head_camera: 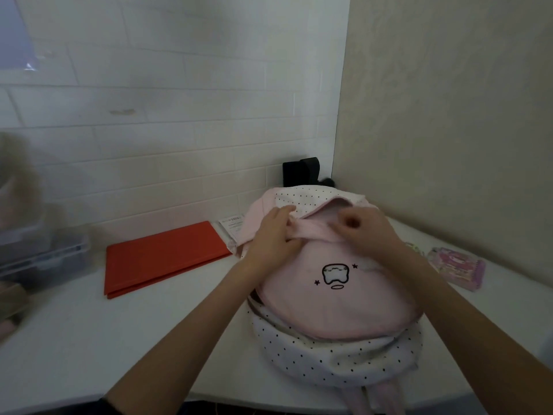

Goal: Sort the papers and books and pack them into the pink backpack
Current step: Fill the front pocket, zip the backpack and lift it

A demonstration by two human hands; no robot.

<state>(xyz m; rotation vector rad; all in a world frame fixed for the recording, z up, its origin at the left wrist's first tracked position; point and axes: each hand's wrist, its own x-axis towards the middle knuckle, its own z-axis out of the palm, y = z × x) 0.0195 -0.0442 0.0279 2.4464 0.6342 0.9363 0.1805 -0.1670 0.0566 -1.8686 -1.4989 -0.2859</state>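
At the centre right of the frame the pink backpack (pixel 335 298) lies on the white table (pixel 89 339), its top opening gaping toward the wall. Both hands are at that opening: the left hand (pixel 273 235) pinches the pink edge, and the right hand (pixel 366 230) has curled fingers on the fabric. Left of the backpack lies a red folder (pixel 161 259), with a paper (pixel 230 227) between them.

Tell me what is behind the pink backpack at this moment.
Behind the pink backpack, against the tiled wall, a black object stands in the corner; only its top shows. A printed sheet pokes out beside the backpack. Anything lower is covered.
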